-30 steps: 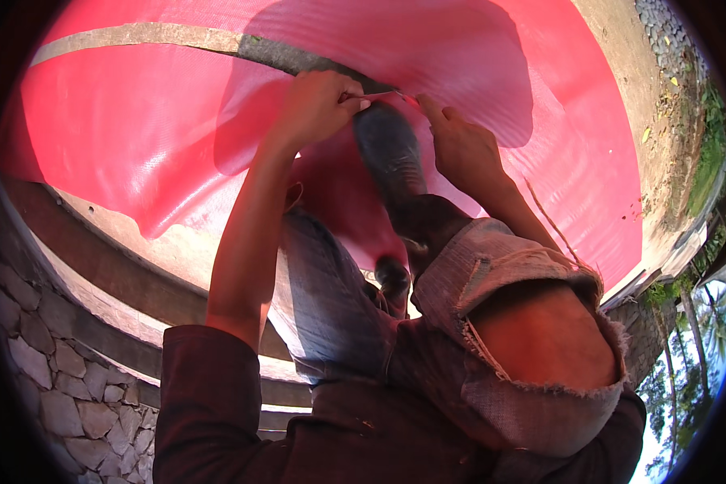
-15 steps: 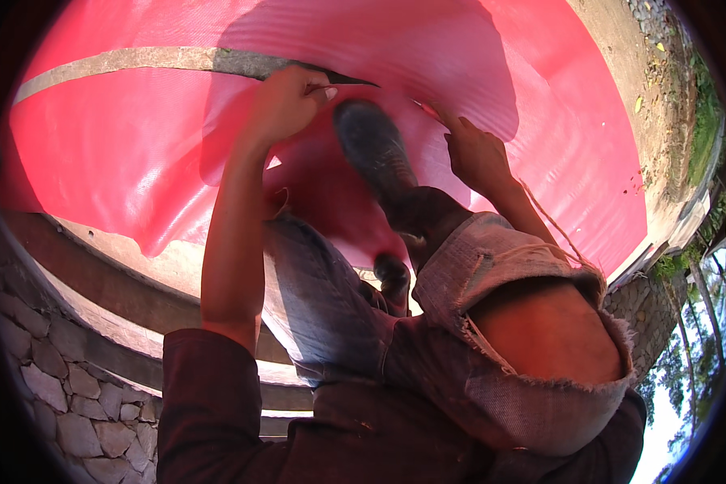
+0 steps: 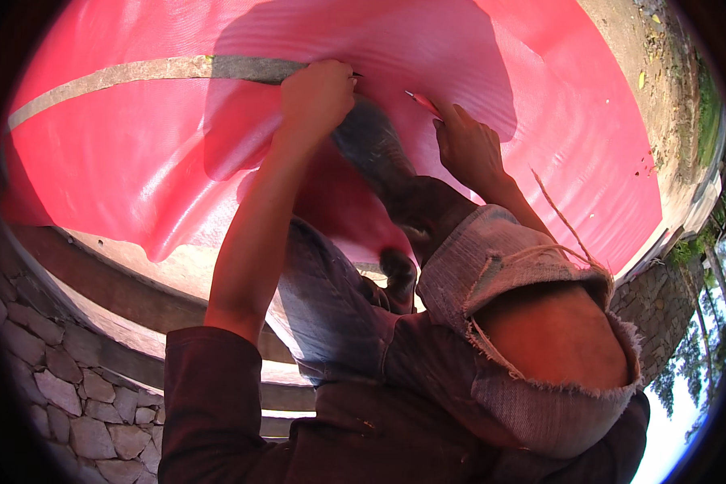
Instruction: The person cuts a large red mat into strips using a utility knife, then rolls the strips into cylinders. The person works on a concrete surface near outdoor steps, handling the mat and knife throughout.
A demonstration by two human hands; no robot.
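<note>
- Outdoor site in sunlight: a paved ground is covered by a large red plastic sheet (image 3: 137,161), with a concrete kerb (image 3: 113,290) and a rough stone wall (image 3: 64,395) along the lower left and bare earth with grass (image 3: 686,97) at the far right.
- A narrow strip of bare concrete (image 3: 121,74) shows between two spreads of the sheet; it runs from the left edge up to the left hand.
- Left hand (image 3: 316,95): clenched into a fist at the sheet's edge, right where the bare strip ends. The fist appears to pinch the plastic, but the material inside it is hidden.
- Right hand (image 3: 469,149): fingers closed on a thin red-tipped tool (image 3: 421,100), whose tip points up and left and lies on or just above the sheet. Its kind cannot be told.
- A dark shoe (image 3: 371,141) stands on the sheet between the two hands, pinning it down. Frayed denim shorts (image 3: 500,258) and a bent knee (image 3: 557,339) fill the lower right.
- Judgement on the step in hand: the two edges of the sheet are being brought together or trimmed at the gap, the left hand tensioning the plastic while the right presents the tool.
- Judgement on the next move: it calls for steady tension from the left fist, the shoe kept planted, and the tool tip guided along the edge near the fist without snagging the thin plastic.
</note>
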